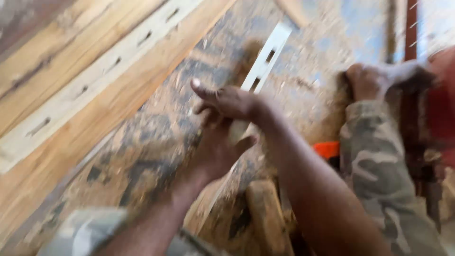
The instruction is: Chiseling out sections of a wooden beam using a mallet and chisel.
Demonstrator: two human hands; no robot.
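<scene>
While the picture is smeared by motion, both of the person's hands can be made out closed round the near end of a pale wooden slat (259, 68) with slots cut along it. The left hand (215, 149) wraps it from below, thumb on the far side; the right hand (230, 102) lies over the top, one finger stretched out to the left. The slat runs up and away to the right across the floor, its far end lifted clear of the litter. By the look of it, the piece is being carried or lined up rather than cut, and setting it down would call for a steady two-handed grip so the long end does not swing.

To the left lies a second slotted slat (95, 78) on broad brown planks (57, 57). The floor (156, 137) is dark and thick with sawdust and shavings. At the right a co-worker's camouflage sleeve (374, 161) and hand (367, 80) reach in, near an orange object (327, 149) too blurred to name.
</scene>
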